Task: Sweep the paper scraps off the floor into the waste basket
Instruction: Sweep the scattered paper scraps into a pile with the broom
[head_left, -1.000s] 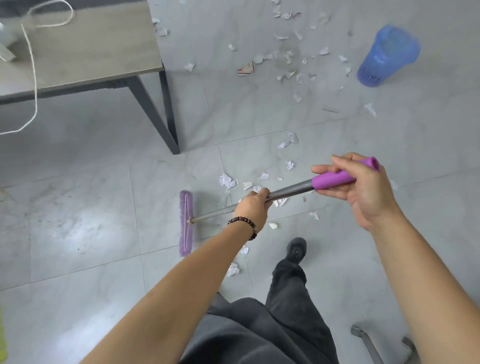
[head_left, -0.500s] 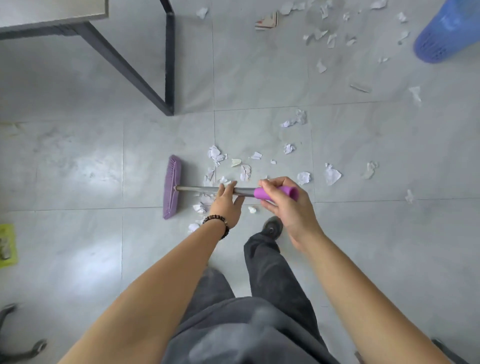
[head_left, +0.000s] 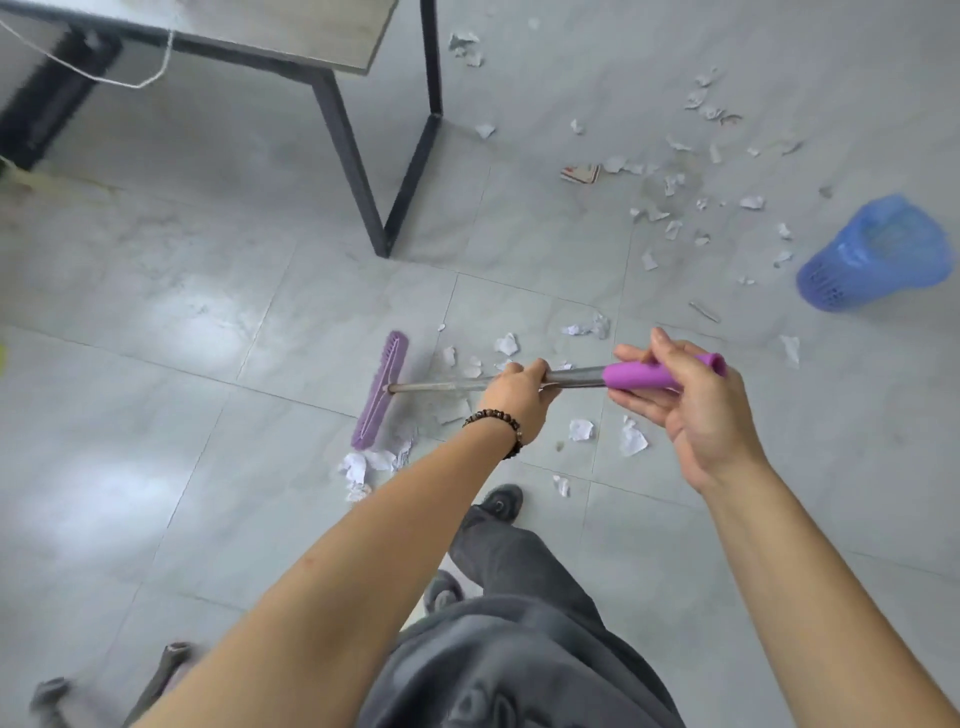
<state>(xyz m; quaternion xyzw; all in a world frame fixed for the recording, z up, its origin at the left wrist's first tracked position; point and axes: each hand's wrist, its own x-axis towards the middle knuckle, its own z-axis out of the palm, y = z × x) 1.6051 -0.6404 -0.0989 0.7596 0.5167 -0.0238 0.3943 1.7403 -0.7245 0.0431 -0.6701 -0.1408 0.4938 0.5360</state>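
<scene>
On the floor (head_left: 156, 364), light, flimsy paper scraps (head_left: 506, 344) lie scattered beside the broom head (head_left: 382, 392), with the waste basket (head_left: 872, 257) well apart to the right. Left hand (head_left: 517, 395) grips the stiff shaft (head_left: 441, 385) midway; right hand (head_left: 691, 400) holds its purple end grip (head_left: 639, 375).

Under my left hand (head_left: 519, 397) the broom shaft (head_left: 447, 385) is bare metal, dull grey with a faint sheen. The grip sleeve (head_left: 644, 375) my right hand (head_left: 691, 410) holds is smooth, matt purple plastic or rubber. The broom head (head_left: 382, 389) is purple, ribbed along its edge. The floor tiles (head_left: 156, 338) are glossy, grey-veined like marble. The paper scraps (head_left: 631, 439) are white, matt and crumpled. The waste basket (head_left: 872, 257) is blue plastic, with its lower wall perforated. The table (head_left: 311, 31) has a matt wood-grain top on black metal legs. My bracelet (head_left: 498, 421) is dark beads and my trousers (head_left: 519, 571) are grey cloth.
</scene>
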